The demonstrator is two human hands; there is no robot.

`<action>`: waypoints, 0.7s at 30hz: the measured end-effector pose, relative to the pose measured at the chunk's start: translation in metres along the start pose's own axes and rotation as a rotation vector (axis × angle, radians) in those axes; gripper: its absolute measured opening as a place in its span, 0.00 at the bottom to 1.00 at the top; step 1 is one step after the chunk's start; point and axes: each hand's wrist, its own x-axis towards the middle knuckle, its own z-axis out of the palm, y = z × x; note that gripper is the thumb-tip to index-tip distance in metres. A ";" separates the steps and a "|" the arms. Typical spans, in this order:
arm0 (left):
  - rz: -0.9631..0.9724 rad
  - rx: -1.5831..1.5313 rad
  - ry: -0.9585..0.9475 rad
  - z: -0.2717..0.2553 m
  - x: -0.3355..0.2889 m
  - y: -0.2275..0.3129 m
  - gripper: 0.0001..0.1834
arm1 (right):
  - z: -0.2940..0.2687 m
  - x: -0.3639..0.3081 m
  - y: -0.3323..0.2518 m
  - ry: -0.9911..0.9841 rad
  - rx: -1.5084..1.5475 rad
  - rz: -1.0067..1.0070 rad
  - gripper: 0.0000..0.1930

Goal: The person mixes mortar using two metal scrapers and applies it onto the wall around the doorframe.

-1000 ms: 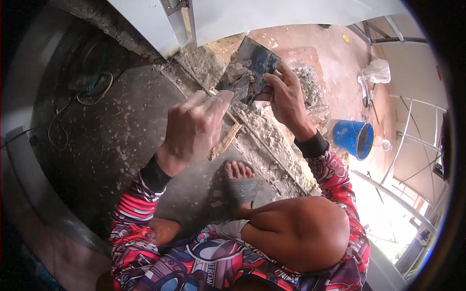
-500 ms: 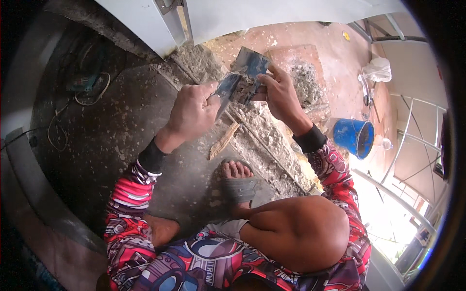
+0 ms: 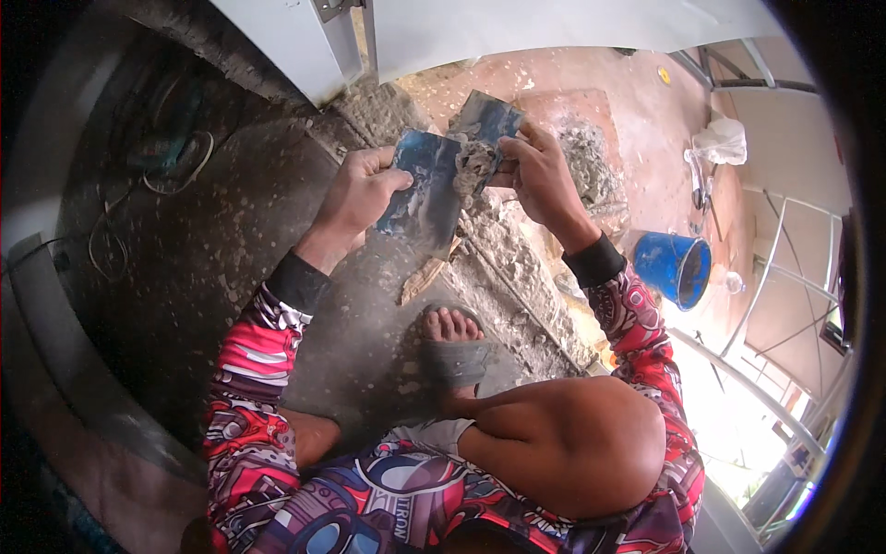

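The left hand has its fingers closed on the outer edge of the left plate, a blue, smeared sheet; the thumb lies on its face, while the fingertips behind are hidden. The right hand pinches the right plate, also blue, its thumb near a lump of wet mortar that hides part of the face. Both plates are up in front of the person, above the rough strip of floor, their inner edges meeting or overlapping at the mortar; whether they actually touch cannot be told. The left plate's lower edge is smeared and hard to make out, and its corner covers the top of a wood scrap. The right hand and forearm partly cover the mortar heap on its board. The cord is dim in shadow, and a white panel is cut off above. Bare dark floor gives wide room left of the left hand; on the right, the bucket stands near the right sleeve, with a narrower gap. A sandalled foot is below the plates.
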 end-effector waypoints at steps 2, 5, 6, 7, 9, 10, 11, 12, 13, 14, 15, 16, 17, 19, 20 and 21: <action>0.019 0.016 -0.001 -0.003 0.001 -0.006 0.06 | -0.002 0.005 0.007 -0.005 0.000 -0.003 0.10; -0.006 -0.042 -0.039 -0.008 0.001 -0.018 0.05 | 0.001 0.004 0.010 0.003 0.006 0.007 0.09; -0.041 -0.104 -0.066 -0.012 -0.001 -0.017 0.05 | 0.006 0.006 0.011 0.005 0.021 0.015 0.09; -0.036 -0.108 -0.049 -0.006 -0.001 -0.017 0.05 | 0.000 0.007 0.011 -0.013 0.017 0.017 0.09; -0.076 -0.147 0.032 0.006 -0.004 -0.016 0.05 | -0.015 0.009 0.015 -0.031 0.054 0.027 0.09; -0.070 -0.149 0.054 0.004 -0.008 -0.015 0.05 | -0.006 0.004 0.010 0.021 0.059 0.016 0.09; -0.062 -0.250 -0.001 0.001 -0.011 -0.014 0.07 | -0.015 0.007 0.018 -0.001 0.056 0.020 0.09; -0.043 -0.353 -0.066 -0.001 -0.014 -0.010 0.10 | -0.038 0.013 0.026 -0.061 0.117 0.024 0.09; -0.028 -0.452 -0.120 -0.007 -0.019 -0.009 0.12 | -0.036 0.016 0.028 -0.130 0.186 0.039 0.09; 0.008 -0.478 -0.168 -0.015 -0.026 -0.007 0.18 | -0.035 0.012 0.029 -0.121 0.219 0.073 0.10; 0.026 -0.482 -0.147 -0.022 -0.033 -0.006 0.18 | -0.028 0.009 0.028 -0.147 0.210 0.075 0.10; 0.014 -0.558 -0.106 -0.027 -0.040 -0.008 0.18 | -0.026 0.005 0.027 -0.094 0.244 0.098 0.12; 0.004 -0.636 -0.068 -0.030 -0.047 -0.010 0.20 | -0.028 0.003 0.024 -0.039 0.276 0.120 0.13; 0.055 -0.743 -0.013 -0.036 -0.056 -0.012 0.19 | -0.062 0.006 0.030 -0.217 0.341 0.091 0.16; 0.090 -0.798 0.108 -0.045 -0.060 -0.027 0.18 | -0.056 -0.002 0.025 -0.134 0.308 0.089 0.18; 0.124 -0.859 0.220 -0.053 -0.060 -0.042 0.18 | -0.051 -0.010 0.017 -0.044 0.270 0.081 0.19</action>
